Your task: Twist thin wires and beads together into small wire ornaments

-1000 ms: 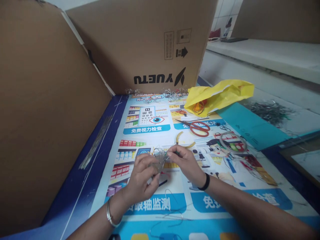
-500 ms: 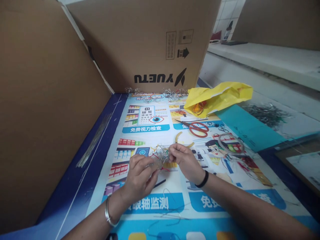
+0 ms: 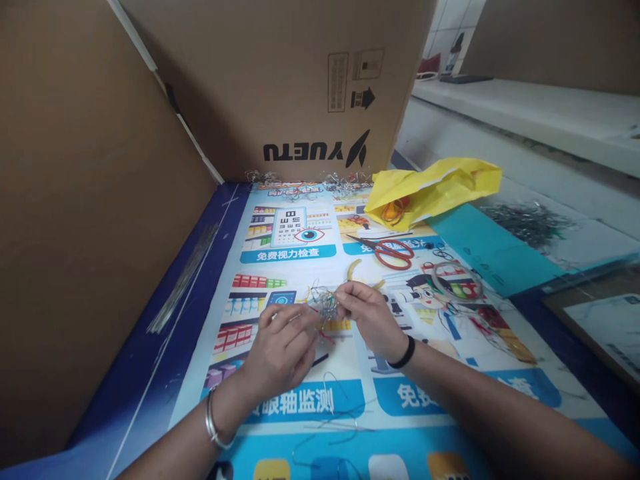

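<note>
Silvery, tangled thin wire was pinched by the bare left hand and bare right hand over the multicoloured printed sheet; it was seemingly being worked, with steady fingertips called for next.

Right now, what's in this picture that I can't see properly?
All in the head view:
- Wire tangle: strands too thin and blurred to count.
- Left hand: its grip is hidden by its own back and fingers.
- Yellow handles: where they meet is behind the right hand.
- Yellow bag: its front side hides most of the inside.
- White sheet: cut off by the right edge.
</note>
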`<control>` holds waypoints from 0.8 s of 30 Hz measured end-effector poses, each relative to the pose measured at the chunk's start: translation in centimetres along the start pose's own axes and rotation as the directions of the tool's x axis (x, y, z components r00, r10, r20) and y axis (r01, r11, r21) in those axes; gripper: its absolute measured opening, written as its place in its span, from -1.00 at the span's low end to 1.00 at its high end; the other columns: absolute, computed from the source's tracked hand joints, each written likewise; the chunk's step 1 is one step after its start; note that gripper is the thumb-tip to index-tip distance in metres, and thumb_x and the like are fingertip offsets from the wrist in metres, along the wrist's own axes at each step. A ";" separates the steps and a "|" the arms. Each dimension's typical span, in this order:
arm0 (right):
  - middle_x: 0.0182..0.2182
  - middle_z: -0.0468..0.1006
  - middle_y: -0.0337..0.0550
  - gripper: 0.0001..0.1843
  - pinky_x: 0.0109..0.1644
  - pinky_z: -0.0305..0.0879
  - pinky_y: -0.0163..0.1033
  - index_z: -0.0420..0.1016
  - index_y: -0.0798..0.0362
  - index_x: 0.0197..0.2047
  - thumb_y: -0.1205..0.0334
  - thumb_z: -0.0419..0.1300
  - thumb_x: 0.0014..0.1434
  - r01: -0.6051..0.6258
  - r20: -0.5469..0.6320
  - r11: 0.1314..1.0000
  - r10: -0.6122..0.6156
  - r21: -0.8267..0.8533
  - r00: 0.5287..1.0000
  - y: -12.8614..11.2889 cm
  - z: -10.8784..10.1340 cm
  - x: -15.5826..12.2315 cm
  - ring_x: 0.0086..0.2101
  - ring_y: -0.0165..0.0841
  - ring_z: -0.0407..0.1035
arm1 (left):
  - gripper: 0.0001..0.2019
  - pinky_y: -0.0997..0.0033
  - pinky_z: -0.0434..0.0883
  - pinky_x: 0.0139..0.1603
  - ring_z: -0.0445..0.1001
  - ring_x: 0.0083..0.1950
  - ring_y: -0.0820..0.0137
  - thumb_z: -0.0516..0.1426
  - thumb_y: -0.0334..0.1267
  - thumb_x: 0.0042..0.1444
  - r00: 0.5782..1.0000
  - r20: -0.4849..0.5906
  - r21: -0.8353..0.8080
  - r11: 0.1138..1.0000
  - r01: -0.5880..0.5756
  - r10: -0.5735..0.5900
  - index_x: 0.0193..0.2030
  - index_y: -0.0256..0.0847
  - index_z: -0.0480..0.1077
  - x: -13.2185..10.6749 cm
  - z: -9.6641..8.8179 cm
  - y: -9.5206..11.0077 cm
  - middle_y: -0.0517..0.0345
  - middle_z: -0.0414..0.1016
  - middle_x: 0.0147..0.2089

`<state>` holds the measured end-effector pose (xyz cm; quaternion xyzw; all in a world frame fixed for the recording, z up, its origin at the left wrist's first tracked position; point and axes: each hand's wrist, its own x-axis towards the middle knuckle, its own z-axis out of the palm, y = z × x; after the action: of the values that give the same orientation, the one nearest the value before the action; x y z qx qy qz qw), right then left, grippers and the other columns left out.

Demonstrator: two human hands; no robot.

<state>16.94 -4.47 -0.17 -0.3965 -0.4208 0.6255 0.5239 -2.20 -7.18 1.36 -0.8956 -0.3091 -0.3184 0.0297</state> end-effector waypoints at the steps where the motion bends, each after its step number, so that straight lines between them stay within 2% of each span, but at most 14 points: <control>1: -0.65 0.34 -0.31 -0.79 -0.44 0.08 -0.33 0.39 0.08 -0.45 0.11 0.22 0.05 -0.005 -0.001 1.000 0.005 0.004 1.000 0.0 0.0 0.0 -0.57 -0.48 0.19 | -0.85 0.10 0.15 0.05 0.35 0.06 0.21 0.11 -0.47 0.00 1.000 0.001 0.018 1.000 0.018 -0.018 -0.28 -0.20 0.38 0.0 0.0 0.1 0.11 0.52 -0.06; 6: -0.65 0.35 -0.30 -0.79 -0.44 0.08 -0.32 0.38 0.08 -0.45 0.11 0.23 0.02 -0.039 0.012 0.998 0.038 0.056 0.999 -0.1 0.1 0.0 -0.57 -0.47 0.19 | -0.92 0.03 0.07 0.11 0.38 0.01 0.20 0.11 -0.44 0.02 0.997 -0.017 0.086 0.993 0.077 -0.076 -0.34 -0.21 0.37 0.1 0.0 0.5 0.13 0.54 -0.12; 10: -0.65 0.34 -0.29 -0.78 -0.45 0.08 -0.32 0.37 0.07 -0.46 0.10 0.23 0.01 -0.050 0.013 0.997 0.049 0.052 0.999 -0.2 0.1 0.0 -0.57 -0.46 0.19 | -0.91 0.04 0.08 0.11 0.38 -0.04 0.23 0.11 -0.44 0.03 0.996 -0.020 0.089 0.992 0.090 -0.088 -0.34 -0.20 0.38 0.4 0.0 0.7 0.14 0.54 -0.18; 16: -0.64 0.35 -0.29 -0.80 -0.44 0.08 -0.32 0.37 0.07 -0.45 0.12 0.21 0.04 -0.038 0.013 0.998 0.037 0.053 0.999 0.0 0.0 0.0 -0.57 -0.46 0.19 | -0.94 0.06 0.16 0.05 0.36 -0.08 0.23 0.15 -0.43 0.02 0.994 -0.090 0.087 0.994 0.066 -0.058 -0.36 -0.21 0.36 0.5 0.0 0.6 0.08 0.52 -0.17; 24: -0.62 0.35 -0.30 -0.81 -0.43 0.10 -0.32 0.38 0.06 -0.42 0.11 0.21 0.06 -0.017 -0.021 1.000 0.017 0.019 1.000 0.2 0.0 -0.1 -0.56 -0.46 0.19 | -0.86 0.11 0.17 0.06 0.33 -0.05 0.29 0.19 -0.46 0.02 0.992 -0.126 0.087 0.996 0.002 0.009 -0.29 -0.18 0.36 -0.2 0.7 -0.1 0.15 0.51 -0.11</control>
<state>16.93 -4.55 -0.37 -0.4016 -0.4061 0.6296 0.5267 -2.00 -6.98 0.68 -0.8721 -0.3184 -0.3606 0.0889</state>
